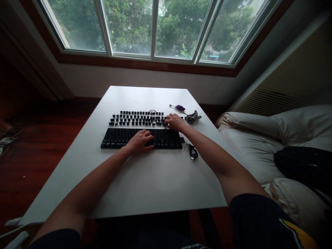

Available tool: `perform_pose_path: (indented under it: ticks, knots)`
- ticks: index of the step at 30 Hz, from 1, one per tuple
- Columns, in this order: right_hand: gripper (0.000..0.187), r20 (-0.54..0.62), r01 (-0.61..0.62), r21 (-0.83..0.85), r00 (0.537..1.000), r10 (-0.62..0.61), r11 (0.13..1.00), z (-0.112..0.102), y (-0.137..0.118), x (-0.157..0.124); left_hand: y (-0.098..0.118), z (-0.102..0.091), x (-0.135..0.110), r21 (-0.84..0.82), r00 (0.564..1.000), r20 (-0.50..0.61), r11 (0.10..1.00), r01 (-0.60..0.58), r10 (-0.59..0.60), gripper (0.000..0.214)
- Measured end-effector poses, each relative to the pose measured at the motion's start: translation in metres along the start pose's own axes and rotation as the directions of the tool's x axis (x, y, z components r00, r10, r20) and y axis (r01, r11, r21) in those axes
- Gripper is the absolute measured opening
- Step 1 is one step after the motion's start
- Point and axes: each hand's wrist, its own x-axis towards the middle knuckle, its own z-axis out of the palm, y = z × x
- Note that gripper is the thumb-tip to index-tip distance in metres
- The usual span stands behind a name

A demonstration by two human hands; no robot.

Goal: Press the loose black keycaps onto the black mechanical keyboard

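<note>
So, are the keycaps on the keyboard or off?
Off, at least many: keycaps lie in rows on the table behind the keyboard, right hand at their end.

A wide window (153,27) with white frames spans the far wall, green trees (178,24) filling its panes; daylight comes only from there and the room is dim; a reddish-brown sill (145,65) runs above a pale wall (103,81); the white table (145,183) stands on a dark red wooden floor (38,152); white bedding (259,138) lies just off its right edge, below a slatted vent (264,102).
</note>
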Motion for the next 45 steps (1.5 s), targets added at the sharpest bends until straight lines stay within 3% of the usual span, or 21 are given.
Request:
perform_pose_path:
  ticks: [8, 14, 19, 22, 35, 45]
  knots:
    - [0.019, 0.012, 0.03, 0.007, 0.999, -0.03, 1.0, -0.005, -0.004, 0.0, 0.0, -0.002, -0.002, 0.002, 1.0, -0.003, 1.0, -0.011, 0.011, 0.032]
    - [0.02, -0.048, -0.045, 0.236, 0.997, 0.058, 0.971, -0.02, -0.014, -0.017, -0.005, 0.002, -0.005, 0.038, 1.0, 0.0, 0.999, -0.03, 0.03, 0.034]
    - [0.018, 0.182, -0.113, 0.486, 0.983, 0.026, 0.866, -0.038, -0.03, -0.042, -0.006, 0.004, -0.006, 0.043, 1.0, -0.008, 0.999, -0.028, 0.028, 0.034]
    - [0.018, 0.279, -0.133, 0.548, 0.96, -0.031, 0.826, -0.044, -0.037, -0.055, -0.006, 0.006, -0.006, 0.036, 1.0, -0.013, 0.999, -0.021, 0.021, 0.034]
    - [0.013, 0.212, -0.087, 0.382, 0.977, 0.005, 0.92, -0.043, -0.044, -0.065, -0.001, 0.006, -0.007, 0.036, 0.999, -0.031, 0.999, 0.016, -0.015, 0.034]
    - [0.007, 0.252, -0.093, 0.252, 0.967, 0.028, 0.963, -0.048, -0.058, -0.062, -0.003, 0.007, -0.006, 0.026, 0.999, -0.029, 1.0, 0.013, -0.012, 0.034]
